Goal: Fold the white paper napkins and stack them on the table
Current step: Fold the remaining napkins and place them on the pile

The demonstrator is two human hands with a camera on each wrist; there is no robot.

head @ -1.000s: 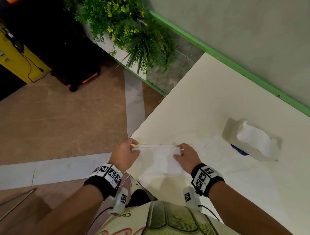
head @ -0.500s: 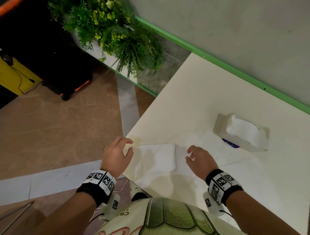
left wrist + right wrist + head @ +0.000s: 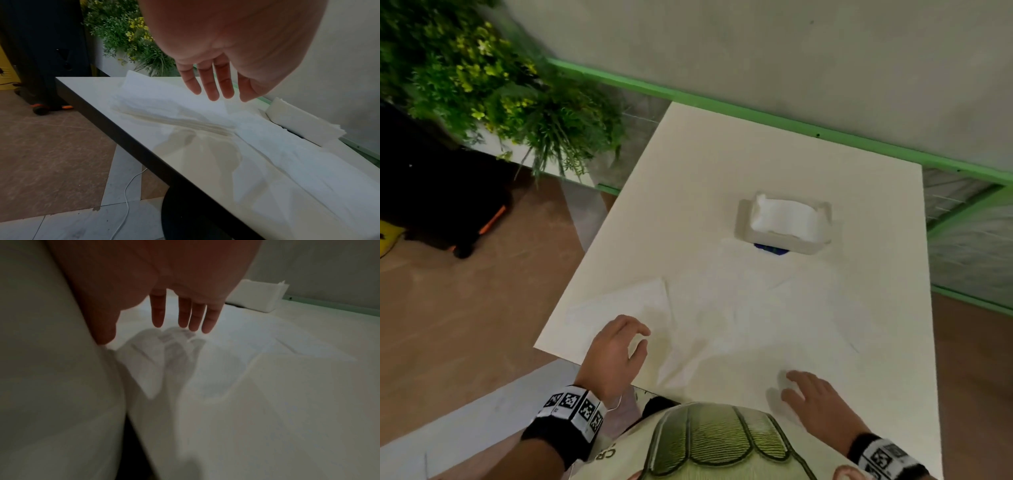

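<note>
Near the tabletop's (image 3: 774, 161) left edge lies the folded napkin (image 3: 626, 305) — just beyond the left hand (image 3: 616, 353), fingers loose, empty. Right hand (image 3: 815, 401) hovers nearer, spread, well right — over unfolded napkins (image 3: 739, 329).

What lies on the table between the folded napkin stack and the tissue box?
Between the folded napkin stack and the tissue box, the head view shows unfolded napkins spread flat on the table.
</note>
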